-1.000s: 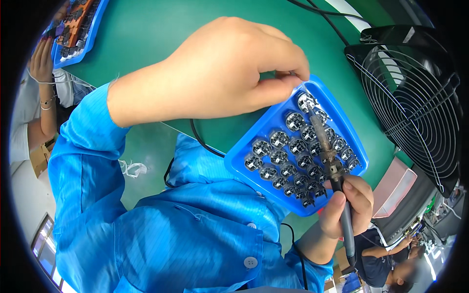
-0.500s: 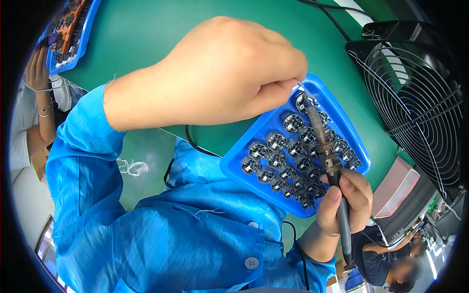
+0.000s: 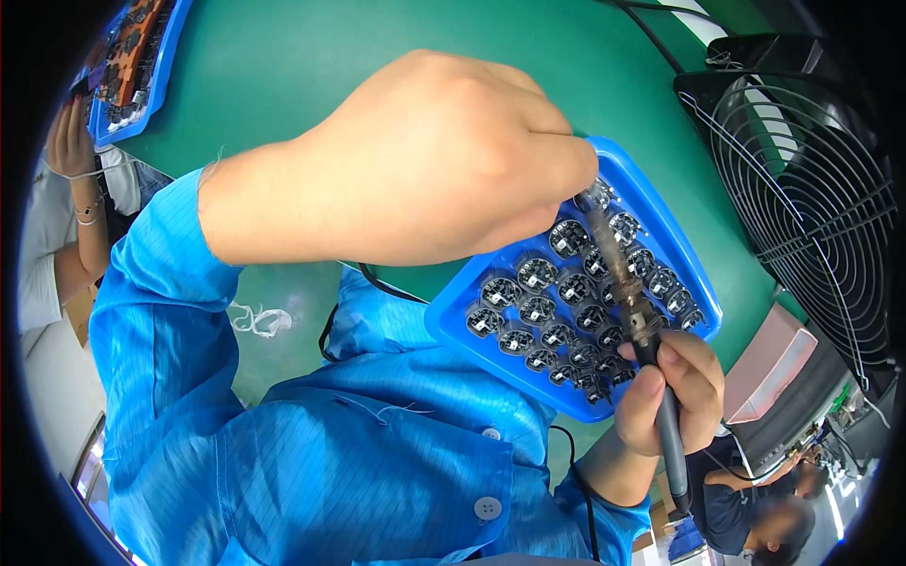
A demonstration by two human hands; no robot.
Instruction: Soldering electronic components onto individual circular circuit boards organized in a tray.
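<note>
My right hand (image 3: 675, 391) grips the dark handle of a soldering iron (image 3: 618, 259), whose scorched metal barrel points up over a blue tray (image 3: 703, 283). In the tray stand several small round circuit boards in clear cups (image 3: 538, 274), packed in rows. From the left my left hand (image 3: 444, 160) reaches across, fingers pinched together near the tray's far corner, right by the iron's tip. Its own knuckles hide what it pinches, and the tip is partly covered too. A board (image 3: 596, 195) sits just under the tip.
A black fan with a wire guard (image 3: 802, 208) stands at the right, beside a pink box (image 3: 769, 363). The green table (image 3: 283, 66) carries another blue tray (image 3: 156, 108) at the far left, near a co-worker's hand (image 3: 71, 137). Another person sits at the lower right.
My left hand has dropped slightly, its fingertips now covering the iron's tip. The thin strand seen at those fingertips earlier is hidden. The soldering iron has shifted only a little.
</note>
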